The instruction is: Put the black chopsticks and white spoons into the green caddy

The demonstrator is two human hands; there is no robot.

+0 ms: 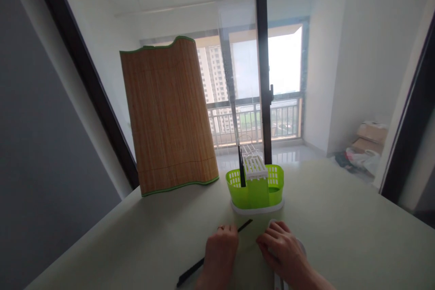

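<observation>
Nearest the camera, a long, thin black chopstick (213,253) is pinned flat on the pale, smooth worktop (340,217) by the left hand (220,249), whose grip is curled down over its middle so that both ends stick out, one toward the near edge and one toward the holder. Just beside it, the right hand (283,247) is laid over a rounded white object (301,247) that is mostly hidden; whether that grip is closed on it cannot be told. Just beyond the hands, a lime-green perforated plastic cutlery holder (255,188) is stood on a white base, with a white slotted insert at its centre and dark chopsticks (241,167) kept upright in its left compartment. To the left, a bamboo-slat mat (168,115) with green edging is stood on end in a curve, its fine ribbed grain running vertically.
</observation>
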